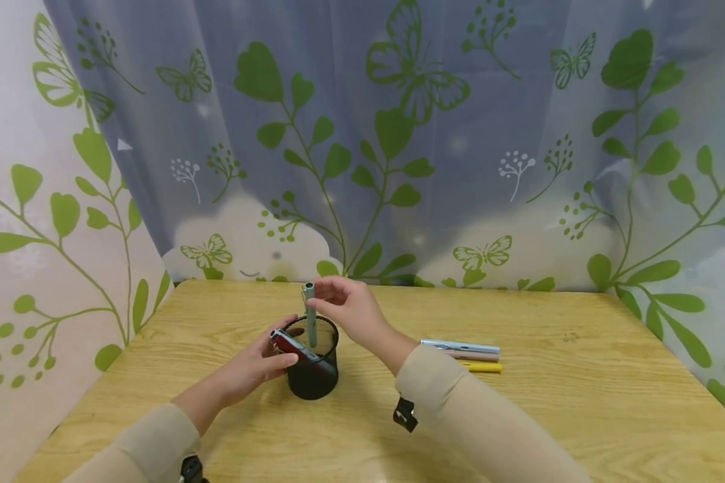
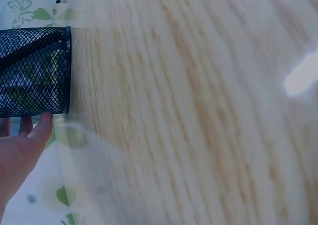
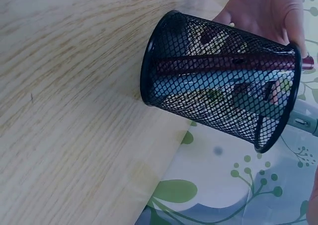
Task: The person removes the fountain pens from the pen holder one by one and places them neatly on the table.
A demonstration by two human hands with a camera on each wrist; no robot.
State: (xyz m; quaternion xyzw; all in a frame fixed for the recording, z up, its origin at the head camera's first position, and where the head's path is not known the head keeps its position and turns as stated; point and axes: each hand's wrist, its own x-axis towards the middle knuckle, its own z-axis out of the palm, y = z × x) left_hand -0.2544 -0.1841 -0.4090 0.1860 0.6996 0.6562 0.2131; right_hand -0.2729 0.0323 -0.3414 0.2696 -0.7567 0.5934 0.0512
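A black mesh pen holder (image 1: 313,384) stands upright on the wooden table, and my left hand (image 1: 248,371) grips its side, thumb near the rim. Over its opening, my right hand (image 1: 356,310) pinches a grey-green pen (image 1: 311,320) near the top. That pen points down, its lower part inside the holder; the right wrist view shows it through the mesh. A dark red pen (image 3: 218,62) and a blue pen (image 3: 198,82) lean inside the holder. In the left wrist view, my left fingertips meet the mesh wall (image 2: 35,98).
To the right on the table lie a light blue pen (image 1: 471,347), a pinkish-grey pen (image 1: 480,356) and a yellow pen (image 1: 483,367), beside my right forearm. A curtain (image 1: 350,134) with leaves and butterflies hangs behind the table's back edge.
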